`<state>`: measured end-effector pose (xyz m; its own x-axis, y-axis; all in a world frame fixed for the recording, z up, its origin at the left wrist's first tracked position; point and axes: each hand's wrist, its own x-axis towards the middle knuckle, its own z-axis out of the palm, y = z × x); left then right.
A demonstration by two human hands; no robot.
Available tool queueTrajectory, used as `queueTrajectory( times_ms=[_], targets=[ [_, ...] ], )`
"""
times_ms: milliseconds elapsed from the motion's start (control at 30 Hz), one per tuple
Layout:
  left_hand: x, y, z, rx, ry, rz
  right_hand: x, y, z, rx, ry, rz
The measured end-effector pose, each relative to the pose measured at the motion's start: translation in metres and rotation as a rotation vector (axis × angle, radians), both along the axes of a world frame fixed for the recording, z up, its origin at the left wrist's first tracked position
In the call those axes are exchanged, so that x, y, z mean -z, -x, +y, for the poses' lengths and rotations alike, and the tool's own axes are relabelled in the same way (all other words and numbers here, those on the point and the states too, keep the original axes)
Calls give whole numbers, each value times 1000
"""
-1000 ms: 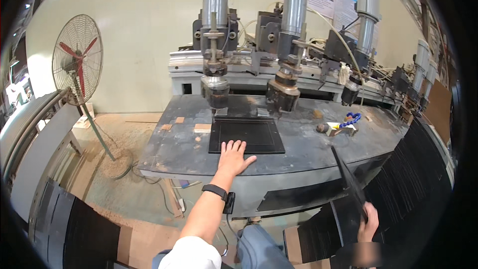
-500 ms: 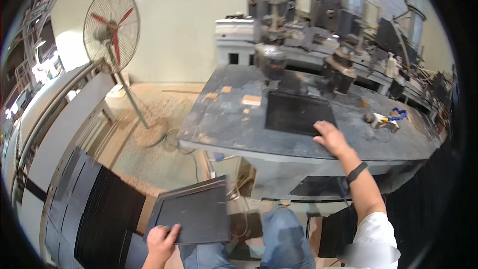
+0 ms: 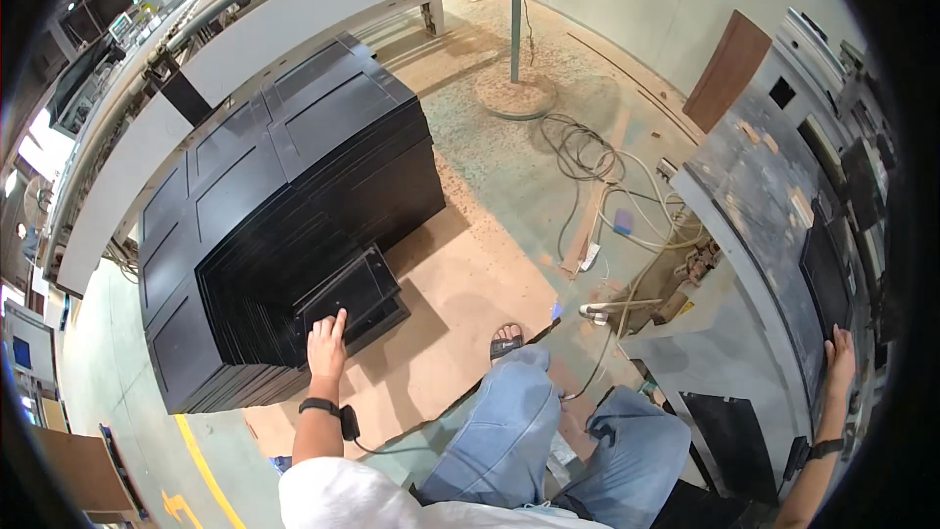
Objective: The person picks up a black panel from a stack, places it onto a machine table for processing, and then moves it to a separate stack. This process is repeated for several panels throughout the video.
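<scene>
Swung round from the machine since half a second ago, the seated worker now faces the floor stack, and the dark panel carried in the left hand has come down onto it. At left, a long pile of black framed panels stands on a brown sheet on the floor, with one smaller black panel lying on the lower step of the pile nearest the worker. The left hand rests flat on that panel's near edge, fingers spread and gripping nothing. In the middle, knees in blue jeans and a sandalled foot point toward a tangle of cables beside a fan's round base. At right, the right hand reaches back to the grey machine surface, fingers laid open beside another black panel lying there. By the look of it, one piece has just been stacked and the next waits on the machine; how many remain cannot be told.
</scene>
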<state>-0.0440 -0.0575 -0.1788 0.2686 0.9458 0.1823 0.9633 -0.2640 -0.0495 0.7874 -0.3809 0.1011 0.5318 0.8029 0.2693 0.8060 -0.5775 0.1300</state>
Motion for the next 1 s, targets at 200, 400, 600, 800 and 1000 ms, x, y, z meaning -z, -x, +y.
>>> queueTrajectory(
  times_ms=[200, 400, 600, 800, 1000],
  targets=[
    [75, 30, 16, -83, 65, 91, -3, -15, -6, 83, 105, -91],
    [139, 32, 13, -187, 298, 62, -40, 38, 12, 437, 328, -24],
    [132, 78, 8, 70, 215, 577, -28, 62, 56, 299, 305, -66],
    [67, -82, 52, 350, 151, -316, -19, 56, 15, 230, 37, -40],
    [-79, -274, 61, 720, 21, -707, 3, 125, -105, 194, -443, -150]
  ],
)
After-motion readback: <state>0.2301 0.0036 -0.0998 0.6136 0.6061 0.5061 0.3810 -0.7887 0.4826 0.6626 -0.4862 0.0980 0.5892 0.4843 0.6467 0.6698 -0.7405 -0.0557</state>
